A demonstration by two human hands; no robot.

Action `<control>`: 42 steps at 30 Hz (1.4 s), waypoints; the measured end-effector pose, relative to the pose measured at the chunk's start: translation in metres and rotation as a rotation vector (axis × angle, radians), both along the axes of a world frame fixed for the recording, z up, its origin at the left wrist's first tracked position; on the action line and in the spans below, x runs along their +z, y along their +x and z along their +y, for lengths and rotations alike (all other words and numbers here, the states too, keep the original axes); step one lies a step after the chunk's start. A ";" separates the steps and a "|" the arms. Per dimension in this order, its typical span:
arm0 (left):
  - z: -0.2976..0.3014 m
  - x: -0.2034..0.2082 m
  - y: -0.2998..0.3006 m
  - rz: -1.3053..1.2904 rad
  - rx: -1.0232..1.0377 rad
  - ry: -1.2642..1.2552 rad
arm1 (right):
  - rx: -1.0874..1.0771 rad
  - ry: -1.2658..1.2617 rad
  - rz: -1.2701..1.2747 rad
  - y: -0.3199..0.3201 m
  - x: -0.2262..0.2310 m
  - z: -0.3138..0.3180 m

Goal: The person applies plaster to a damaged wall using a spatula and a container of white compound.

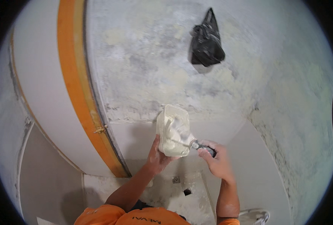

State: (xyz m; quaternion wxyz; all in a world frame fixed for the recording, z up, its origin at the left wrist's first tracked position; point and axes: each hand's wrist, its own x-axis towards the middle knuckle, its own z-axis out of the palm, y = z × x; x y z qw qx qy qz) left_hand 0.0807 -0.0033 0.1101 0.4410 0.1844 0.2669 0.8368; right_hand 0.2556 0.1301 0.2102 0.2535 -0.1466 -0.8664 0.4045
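My left hand (159,155) is closed round the lower left side of a white plastic tub (161,129), supporting it from beneath. Pale, creamy filler (172,134) coats the inside of the tub. In my right hand (217,159) is the dark handle of a putty knife (204,147), gripped from the right. Its blade reaches into the tub and is smeared with the filler, so its outline is partly hidden. Pale smears mark the fingers of both hands.
Ahead stands a patchy grey plastered wall (144,63) with a black plastic bag (207,45) on it. An orange door frame (74,78) runs down the left. Below, the floor has a small square drain (176,180) and a dark hole (187,192). A whitish container (254,216) sits at lower right.
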 end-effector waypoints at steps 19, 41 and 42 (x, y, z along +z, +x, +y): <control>-0.115 0.148 -0.118 0.172 0.132 0.435 | 0.147 0.990 0.491 -0.193 0.230 -0.043; -0.171 0.123 -0.223 0.053 -0.011 0.306 | -0.552 1.078 0.449 -0.320 0.083 -0.042; -0.173 0.125 -0.223 0.042 -0.017 0.292 | -0.565 1.082 0.458 -0.314 0.094 -0.042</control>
